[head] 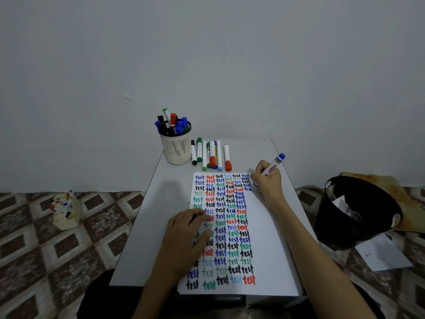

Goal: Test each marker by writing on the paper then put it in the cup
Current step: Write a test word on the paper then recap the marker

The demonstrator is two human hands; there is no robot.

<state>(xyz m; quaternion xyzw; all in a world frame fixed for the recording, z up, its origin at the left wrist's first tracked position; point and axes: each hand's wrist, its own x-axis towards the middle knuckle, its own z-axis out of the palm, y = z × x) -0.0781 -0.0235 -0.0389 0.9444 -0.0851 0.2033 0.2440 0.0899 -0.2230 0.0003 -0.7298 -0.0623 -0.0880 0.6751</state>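
Cup point(176, 149) holding markers point(173, 119), bin point(340, 231) holding scraps point(342, 204)

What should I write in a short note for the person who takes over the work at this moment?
Right hand: grips a blue marker, tip down at the top right corner of the paper.
Left hand: rests flat on the paper's left side; something small and blue shows at its fingers, and I cannot tell what it is.
Cup: at the table's far left corner, with several markers in it.
Done: columns of "test" cover most of the paper.
Left: finish testing the held marker and put it in the cup, then probably do the same for the row of markers lying beside the cup.
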